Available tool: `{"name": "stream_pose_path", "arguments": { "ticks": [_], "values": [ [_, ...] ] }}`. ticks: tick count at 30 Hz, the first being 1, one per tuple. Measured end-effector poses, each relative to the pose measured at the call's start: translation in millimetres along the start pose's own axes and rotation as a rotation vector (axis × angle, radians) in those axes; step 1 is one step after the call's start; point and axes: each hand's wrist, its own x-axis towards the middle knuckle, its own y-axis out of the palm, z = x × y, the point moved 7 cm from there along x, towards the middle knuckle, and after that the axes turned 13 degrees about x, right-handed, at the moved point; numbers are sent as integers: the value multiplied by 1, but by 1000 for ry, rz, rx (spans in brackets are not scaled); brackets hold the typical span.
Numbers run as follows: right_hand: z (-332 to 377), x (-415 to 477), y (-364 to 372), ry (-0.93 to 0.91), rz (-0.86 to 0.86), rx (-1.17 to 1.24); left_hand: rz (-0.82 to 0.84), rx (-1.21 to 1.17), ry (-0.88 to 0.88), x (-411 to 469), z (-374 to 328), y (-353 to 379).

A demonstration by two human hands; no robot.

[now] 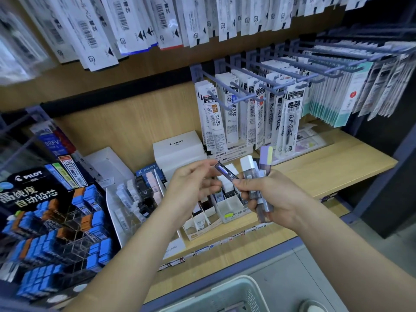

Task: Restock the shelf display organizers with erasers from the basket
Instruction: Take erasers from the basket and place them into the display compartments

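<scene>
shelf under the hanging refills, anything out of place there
Yes: a few clear packets lie flat on the wooden shelf below the hanging refill packs, loose rather than on a hook. Nothing there looks spilled or damaged.

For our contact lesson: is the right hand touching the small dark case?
Touching. In the head view the right hand has its thumb on the small dark case.
</scene>
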Motion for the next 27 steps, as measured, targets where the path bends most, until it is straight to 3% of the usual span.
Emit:
{"name": "stream_pose_path", "arguments": {
  "ticks": [2, 6, 10, 14, 19, 23, 27],
  "values": [
    [-2, 1, 5, 1, 27, -26, 48, -43, 17, -11, -5, -2],
    [-2, 1, 11, -12, 15, 65, -8, 21, -10, -19, -3, -20],
    [-5, 2, 15, -15, -20, 109, 81, 137, -70, -29, 5, -18],
    [-11, -1, 23, 6, 5, 36, 74, 178, -5, -36, 3, -18],
    [-21, -7, 43, 28, 82, -53, 181, 367, 113, -41, 0, -18],
    [-24, -1, 55, 36, 75, -54, 40, 410, 163, -47, -16, -47],
    [-28, 9, 65, 26, 55, 78, -259, 326, 187, -51, -36, -116]
  ]
}}
